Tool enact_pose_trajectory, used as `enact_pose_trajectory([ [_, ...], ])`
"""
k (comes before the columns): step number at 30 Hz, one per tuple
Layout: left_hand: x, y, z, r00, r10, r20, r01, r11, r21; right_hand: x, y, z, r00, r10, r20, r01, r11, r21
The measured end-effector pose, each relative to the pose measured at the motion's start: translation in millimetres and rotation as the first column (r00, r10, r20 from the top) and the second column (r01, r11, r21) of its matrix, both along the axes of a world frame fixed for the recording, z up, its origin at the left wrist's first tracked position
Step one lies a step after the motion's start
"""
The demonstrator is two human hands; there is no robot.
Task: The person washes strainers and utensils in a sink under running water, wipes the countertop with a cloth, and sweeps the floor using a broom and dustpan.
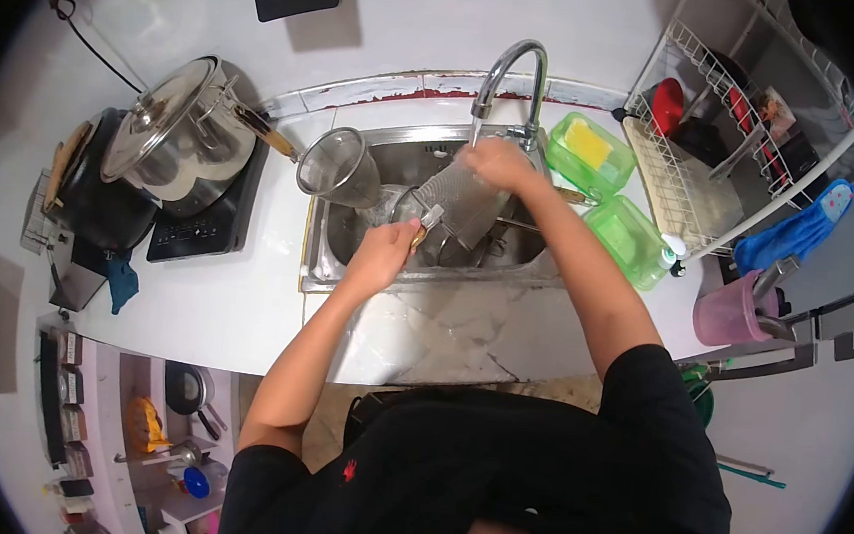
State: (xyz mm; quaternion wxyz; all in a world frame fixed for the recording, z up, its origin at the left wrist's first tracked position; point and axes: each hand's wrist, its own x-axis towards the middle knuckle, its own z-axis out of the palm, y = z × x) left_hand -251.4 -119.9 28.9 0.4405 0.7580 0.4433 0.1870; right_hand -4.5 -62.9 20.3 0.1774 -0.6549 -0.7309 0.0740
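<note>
Silvery cylindrical wire-mesh strainer [473,212] is lying at a slant over the rectangular stainless-steel sink [426,283], its far end reaching up beneath the curved chrome faucet [511,65]. My left hand [379,260] is gripping its brown handle, fingers closed, presumably because holding that end is steadying the long basket. My right hand [498,164] is pressing near the far end, right where the water is falling, perhaps guiding the stream onto the mesh (the fingers are blurring there, so I cannot tell whether they are closing on it or lying open).

A second round mesh strainer with a metal rim [342,168] is resting at the sink's left edge, its handle pointing outward over the white table [204,300], probably within easy reach. On my right, a clear green plastic tub [565,164] is holding a yellow sponge [587,144] beside the faucet, seemingly for handiness, and another green plastic container [623,240] is sitting nearer me.
</note>
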Motion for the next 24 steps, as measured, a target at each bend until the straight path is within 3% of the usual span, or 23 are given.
enact_pose_trajectory([
  [3, 2, 3, -4, 1.000, 0.009, -0.020, -0.009, 1.000, 0.025, -10, 1, -6, 0.980, 0.040, 0.197, -0.026, 0.997, -0.074],
  [4, 6, 4, -1, 1.000, 0.017, 0.007, -0.017, 1.000, -0.012, -26, -13, -5, 0.884, 0.069, 0.462, -0.177, 0.965, 0.193],
  [7, 10, 11, -11, 0.986, 0.132, 0.106, -0.102, 0.963, -0.249, -60, -23, -10, 0.988, 0.049, 0.147, -0.126, 0.808, 0.575],
  [8, 9, 14, -15, 0.973, 0.190, 0.132, -0.134, 0.929, -0.345, -56, -22, -4, 0.982, -0.083, 0.170, -0.019, 0.851, 0.525],
  [11, 3, 4, -19, 0.956, 0.221, 0.195, -0.137, 0.920, -0.368, -39, 3, -26, 0.860, -0.390, -0.328, 0.506, 0.575, 0.643],
  [12, 0, 2, -22, 0.945, 0.232, 0.230, -0.129, 0.911, -0.392, -30, 6, -26, 0.732, -0.308, -0.609, 0.612, 0.690, 0.387],
  [13, -6, 2, -25, 0.933, 0.244, 0.264, -0.119, 0.903, -0.413, -20, 8, -25, 0.498, -0.264, -0.826, 0.600, 0.792, 0.109],
  [14, -8, 3, -26, 0.919, 0.258, 0.299, -0.111, 0.895, -0.432, -15, 10, -25, 0.198, -0.264, -0.944, 0.473, 0.869, -0.144],
  [17, -10, 6, -25, 0.900, 0.330, 0.284, -0.190, 0.885, -0.425, -40, 11, -32, 0.346, -0.343, -0.873, 0.649, 0.759, -0.041],
  [20, -4, 15, -26, 0.912, 0.316, 0.261, -0.149, 0.848, -0.508, -70, 11, -42, 0.802, -0.168, -0.573, 0.559, 0.550, 0.621],
  [22, 2, 20, -27, 0.908, 0.280, 0.312, -0.023, 0.775, -0.631, -51, 21, -28, 0.617, -0.103, -0.780, 0.443, 0.865, 0.236],
  [23, 9, 20, -27, 0.881, 0.320, 0.348, 0.023, 0.707, -0.707, -39, 24, -19, 0.498, -0.123, -0.858, 0.301, 0.953, 0.038],
  [24, 19, 19, -23, 0.852, 0.362, 0.377, 0.074, 0.630, -0.773, -29, 21, -7, 0.298, -0.150, -0.943, 0.109, 0.986, -0.123],
])
